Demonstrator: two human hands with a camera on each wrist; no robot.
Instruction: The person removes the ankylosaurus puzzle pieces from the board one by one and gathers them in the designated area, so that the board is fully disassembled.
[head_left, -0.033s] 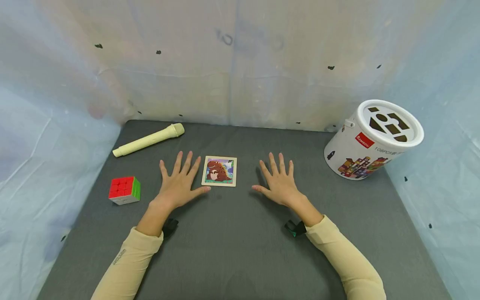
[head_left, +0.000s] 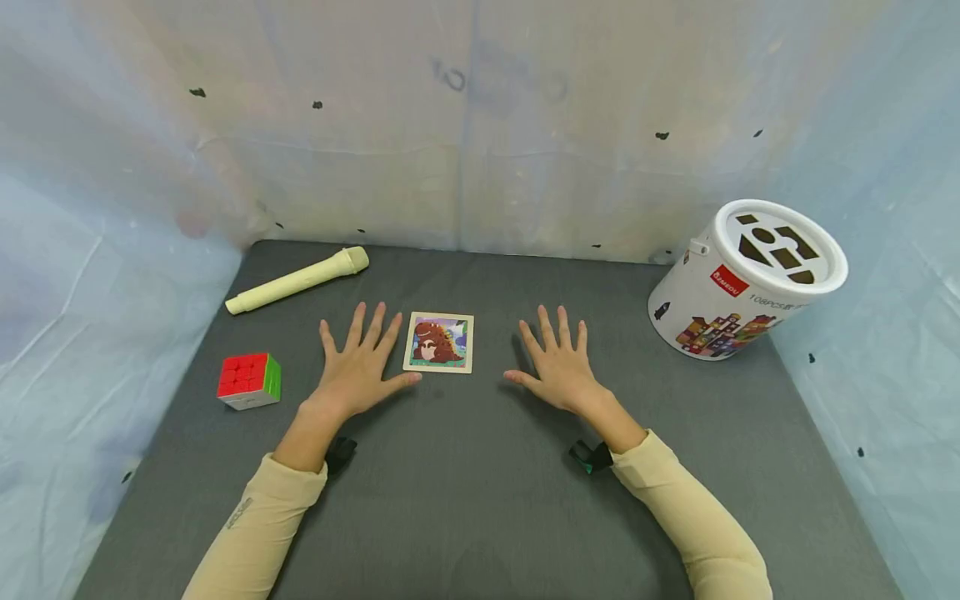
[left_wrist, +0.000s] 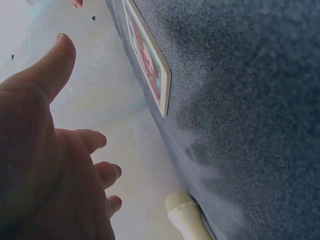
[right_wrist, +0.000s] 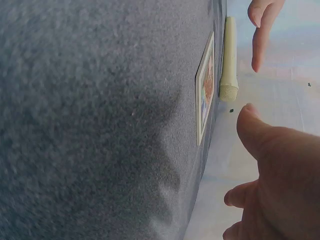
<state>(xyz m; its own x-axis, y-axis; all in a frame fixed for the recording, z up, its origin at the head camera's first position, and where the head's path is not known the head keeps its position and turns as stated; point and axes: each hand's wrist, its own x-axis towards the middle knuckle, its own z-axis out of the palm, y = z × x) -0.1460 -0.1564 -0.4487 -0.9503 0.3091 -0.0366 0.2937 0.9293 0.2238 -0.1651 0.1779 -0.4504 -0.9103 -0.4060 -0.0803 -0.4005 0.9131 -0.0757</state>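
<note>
My left hand [head_left: 351,377] hovers palm down over the grey table with its fingers spread, holding nothing. Just right of its thumb and index finger lies a square dinosaur picture puzzle [head_left: 438,342] in a pale wooden frame. My right hand [head_left: 558,372] is held the same way, farther right of the puzzle, fingers fanned out and nothing in them. In the left wrist view the puzzle [left_wrist: 150,60] lies flat beyond the thumb. The right wrist view has the puzzle [right_wrist: 205,90] on the table, with a cream microphone [right_wrist: 229,60] behind it.
Left of my left hand sits a Rubik's cube [head_left: 250,381] with red, green and white faces. The microphone [head_left: 297,281] lies slanted at the back left. A white building-block bucket [head_left: 738,287] with a shape-hole lid stands at the back right. Pale sheeting [head_left: 465,125] hangs behind the table [head_left: 465,500].
</note>
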